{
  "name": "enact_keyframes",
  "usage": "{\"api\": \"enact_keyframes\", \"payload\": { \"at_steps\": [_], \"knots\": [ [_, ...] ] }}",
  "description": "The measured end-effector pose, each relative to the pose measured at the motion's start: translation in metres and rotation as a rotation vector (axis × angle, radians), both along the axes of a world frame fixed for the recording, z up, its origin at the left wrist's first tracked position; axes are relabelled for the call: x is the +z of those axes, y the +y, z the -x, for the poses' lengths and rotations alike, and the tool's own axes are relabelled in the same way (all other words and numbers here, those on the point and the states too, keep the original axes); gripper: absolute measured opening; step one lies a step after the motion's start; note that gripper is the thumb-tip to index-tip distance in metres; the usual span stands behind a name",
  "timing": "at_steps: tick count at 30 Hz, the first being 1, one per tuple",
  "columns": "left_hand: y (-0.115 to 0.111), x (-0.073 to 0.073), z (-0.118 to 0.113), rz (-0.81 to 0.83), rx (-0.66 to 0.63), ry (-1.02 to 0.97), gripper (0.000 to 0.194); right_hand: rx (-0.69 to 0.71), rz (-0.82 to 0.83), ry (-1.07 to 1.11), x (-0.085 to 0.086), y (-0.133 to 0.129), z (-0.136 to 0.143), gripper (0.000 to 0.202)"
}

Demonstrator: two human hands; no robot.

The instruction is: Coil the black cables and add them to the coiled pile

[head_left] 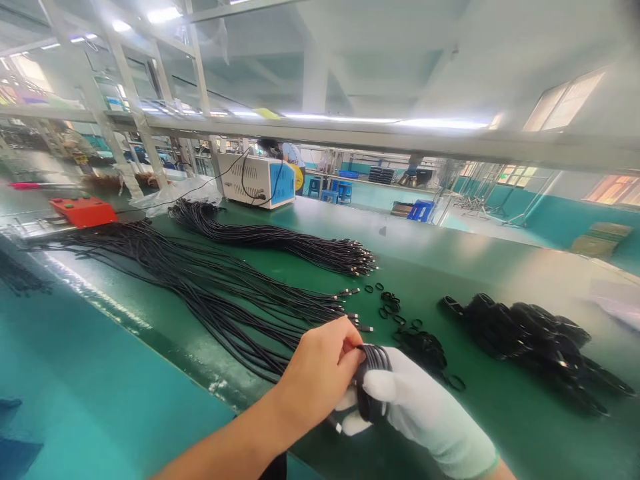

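A black cable wound into a tight coil (376,360) sits between my two hands, low in the middle of the head view. My right hand (407,393), in a white glove, is wrapped round the coil, its thumb across the front. The bare fingers of my left hand (320,363) pinch the coil's left side; what exactly lies under the fingertips is hidden. A pale connector end (339,427) pokes out below. Just beyond are small black rings (393,303) and a heap of black bands (425,350). Loose cables (215,287) stretch leftward from beside my left hand.
Another bundle of cables (280,240) lies farther back. Finished-looking coils (525,333) are piled at the right. A white and blue machine (257,180) and a red box (84,211) stand on the green table (420,260). A metal shelf rail (350,137) crosses above; a person (290,157) is behind.
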State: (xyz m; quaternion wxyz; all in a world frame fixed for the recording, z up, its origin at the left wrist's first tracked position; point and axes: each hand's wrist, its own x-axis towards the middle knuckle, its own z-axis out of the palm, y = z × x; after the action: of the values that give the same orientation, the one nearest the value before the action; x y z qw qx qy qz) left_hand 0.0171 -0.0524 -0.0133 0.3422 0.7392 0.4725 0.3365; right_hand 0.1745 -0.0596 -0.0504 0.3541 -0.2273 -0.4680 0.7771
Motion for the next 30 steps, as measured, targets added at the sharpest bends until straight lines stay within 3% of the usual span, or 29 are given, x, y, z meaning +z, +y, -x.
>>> {"api": "enact_keyframes", "payload": {
  "at_steps": [4,10,13,17,20,23,25,27,30],
  "knots": [
    [0.004,-0.008,-0.004,-0.017,0.049,0.043,0.011,-0.046,0.007,0.0,-0.004,0.0,0.001,0.035],
    [0.005,-0.019,-0.006,0.258,0.08,-0.121,0.012,-0.094,-0.012,-0.033,-0.004,0.001,0.008,0.029],
    [0.008,-0.028,-0.01,0.262,0.108,-0.125,0.003,-0.077,0.003,-0.12,-0.004,0.001,0.008,0.035],
    [0.012,-0.04,-0.018,0.249,0.158,-0.12,0.005,-0.04,0.001,-0.215,-0.01,0.003,0.008,0.038],
    [0.016,-0.039,-0.02,0.222,0.163,-0.08,0.004,-0.084,0.001,-0.208,-0.015,0.005,0.009,0.032],
    [0.024,-0.027,-0.011,0.184,0.088,0.028,0.01,-0.137,0.031,-0.156,-0.008,0.008,-0.002,0.027],
    [0.033,-0.016,-0.002,0.13,0.039,0.088,0.016,-0.244,0.055,-0.109,0.003,0.012,-0.021,0.028],
    [0.046,-0.008,0.003,0.044,0.018,0.167,0.015,-0.454,0.065,-0.013,0.015,0.017,-0.048,0.033],
    [0.069,-0.01,-0.008,-0.06,-0.033,0.305,0.011,-0.756,0.06,0.09,0.02,0.026,-0.083,0.036]
  ]
}}
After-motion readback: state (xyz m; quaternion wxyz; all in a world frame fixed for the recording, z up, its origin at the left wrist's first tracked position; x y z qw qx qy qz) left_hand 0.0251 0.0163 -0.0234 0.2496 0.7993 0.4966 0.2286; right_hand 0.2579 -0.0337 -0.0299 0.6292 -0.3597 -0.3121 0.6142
